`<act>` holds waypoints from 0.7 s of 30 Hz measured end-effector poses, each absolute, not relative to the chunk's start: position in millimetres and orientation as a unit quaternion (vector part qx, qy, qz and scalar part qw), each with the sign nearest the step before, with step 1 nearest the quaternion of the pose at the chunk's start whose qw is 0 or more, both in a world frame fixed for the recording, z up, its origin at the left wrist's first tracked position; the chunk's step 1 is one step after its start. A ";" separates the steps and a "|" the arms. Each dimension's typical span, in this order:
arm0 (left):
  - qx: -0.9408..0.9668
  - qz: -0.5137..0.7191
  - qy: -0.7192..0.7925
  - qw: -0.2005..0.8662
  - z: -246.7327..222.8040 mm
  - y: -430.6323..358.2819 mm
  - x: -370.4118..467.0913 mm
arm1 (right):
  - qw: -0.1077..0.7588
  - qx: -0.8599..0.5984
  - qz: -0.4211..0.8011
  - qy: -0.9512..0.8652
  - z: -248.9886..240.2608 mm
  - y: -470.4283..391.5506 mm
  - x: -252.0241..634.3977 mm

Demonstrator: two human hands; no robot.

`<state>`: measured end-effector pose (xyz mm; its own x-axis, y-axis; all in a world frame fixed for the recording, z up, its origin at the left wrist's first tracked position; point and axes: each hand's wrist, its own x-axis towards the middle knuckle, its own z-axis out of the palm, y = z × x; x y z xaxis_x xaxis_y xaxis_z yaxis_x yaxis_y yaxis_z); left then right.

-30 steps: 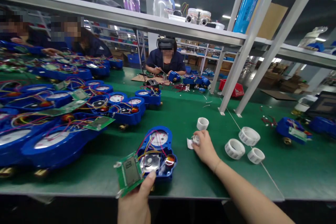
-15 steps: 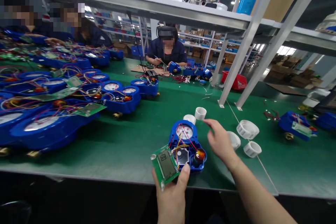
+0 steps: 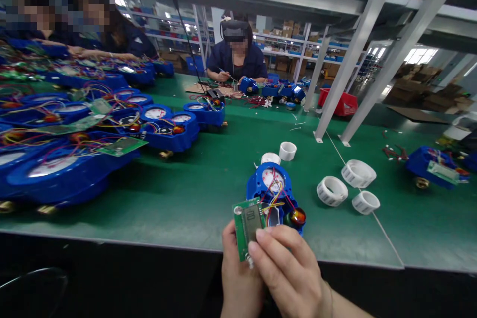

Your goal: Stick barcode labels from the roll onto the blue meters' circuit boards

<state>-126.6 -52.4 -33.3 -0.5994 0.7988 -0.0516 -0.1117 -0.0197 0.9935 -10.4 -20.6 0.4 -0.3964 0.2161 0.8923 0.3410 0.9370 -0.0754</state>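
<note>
My left hand [image 3: 240, 278] holds a green circuit board [image 3: 240, 238] with a grey LCD display, tilted up at its left edge. The fingertips of my right hand [image 3: 288, 268] are pressed together against the lower right of the board; whether a small piece sits under them I cannot tell. Red, yellow and white wires run from the board to an open blue water meter [image 3: 257, 181] just behind it. A round white dial [image 3: 273, 180] and an orange-topped cylindrical part [image 3: 297, 216] show in the meter. My right hand covers the meter's near part.
Rolls of white labels [image 3: 332, 191] lie to the right, with two more white rolls [image 3: 287, 151] behind the meter. Many blue meters [image 3: 63, 169] crowd the left of the green table [image 3: 179, 194]. Metal shelf posts [image 3: 357, 59] stand ahead. Co-workers [image 3: 236, 54] sit across and left.
My right hand has come from beside the label rolls to the circuit board and now touches its front. The board is turned more upright. The view has tilted down slightly.
</note>
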 end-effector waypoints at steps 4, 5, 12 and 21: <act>0.274 0.684 0.576 0.355 -29.8 -48.2 -126.6 | 0.628 -0.170 -0.029 -0.759 -6.7 -11.4 -11.3; 0.271 0.694 0.562 0.360 -31.8 -46.7 -126.6 | 0.655 -0.186 -0.002 -0.733 -6.3 -9.2 -11.7; 0.283 0.698 0.509 0.416 -53.1 -39.2 -142.1 | 0.707 -0.279 0.296 -0.579 6.5 15.8 -6.5; 0.301 0.675 0.515 0.434 -62.3 -46.6 -135.4 | 0.722 -0.293 0.451 -0.436 6.3 22.9 -11.6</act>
<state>-135.4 -46.6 -62.3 -0.4413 0.8965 -0.0403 -0.2756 -0.0926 0.9568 -11.6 22.9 6.3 0.2141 0.9058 0.3657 -0.3958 0.4227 -0.8153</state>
